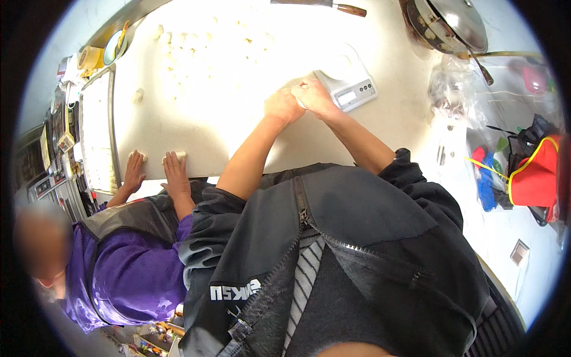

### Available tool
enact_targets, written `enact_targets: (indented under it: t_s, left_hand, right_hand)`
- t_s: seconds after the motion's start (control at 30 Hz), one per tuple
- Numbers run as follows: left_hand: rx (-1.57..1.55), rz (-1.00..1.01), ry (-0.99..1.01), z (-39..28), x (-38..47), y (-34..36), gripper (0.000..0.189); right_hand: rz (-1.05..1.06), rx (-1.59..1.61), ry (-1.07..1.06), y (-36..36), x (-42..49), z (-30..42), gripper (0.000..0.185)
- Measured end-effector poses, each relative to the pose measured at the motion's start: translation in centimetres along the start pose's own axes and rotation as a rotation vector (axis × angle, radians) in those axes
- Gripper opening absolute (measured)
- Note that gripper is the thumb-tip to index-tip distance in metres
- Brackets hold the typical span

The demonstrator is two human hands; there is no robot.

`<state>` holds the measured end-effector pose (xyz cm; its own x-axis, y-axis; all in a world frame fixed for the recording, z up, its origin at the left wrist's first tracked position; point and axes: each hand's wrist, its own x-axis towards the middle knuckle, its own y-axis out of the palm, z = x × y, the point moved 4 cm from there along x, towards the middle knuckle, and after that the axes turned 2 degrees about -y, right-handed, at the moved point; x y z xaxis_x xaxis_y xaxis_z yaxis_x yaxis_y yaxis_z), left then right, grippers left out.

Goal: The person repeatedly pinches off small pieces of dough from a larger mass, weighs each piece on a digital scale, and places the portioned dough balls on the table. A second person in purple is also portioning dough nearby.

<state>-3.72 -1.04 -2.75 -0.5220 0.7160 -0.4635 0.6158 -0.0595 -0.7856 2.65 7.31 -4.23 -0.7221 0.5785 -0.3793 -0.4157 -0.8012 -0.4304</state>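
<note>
My left hand (284,106) and my right hand (316,96) meet above the worktable, fingers curled against each other. A small pale bit of dough (302,104) shows between them; most of it is hidden by the fingers. Just beyond my right hand stands a white digital scale (354,96) with a display and buttons. On its top is a pale round shape, washed out by glare. Many small dough pieces (192,51) lie scattered on the table ahead and to the left, partly lost in the bright light.
To my left a co-worker in a purple top presses two dough pieces (179,156) with both hands (176,168). A long tray (99,129) lines the table's left end. A cleaver (350,9) lies at the far edge. At right are a lidded wok (439,26) and plastic bags (453,87).
</note>
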Motion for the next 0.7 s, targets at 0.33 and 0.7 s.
enact_targets:
  t_s: [0.33, 0.7]
  left_hand:
    - [-0.111, 0.007, -0.023, 0.6, 2.5, -3.4, 0.048]
    - [0.271, -0.007, 0.153, 1.1, -0.2, -0.4, 0.06]
  right_hand:
    - [0.009, -0.155, -0.076, -11.4, -3.5, 4.5, 0.029]
    - [-0.223, -0.765, -0.287, -9.7, 3.3, 1.9, 0.044]
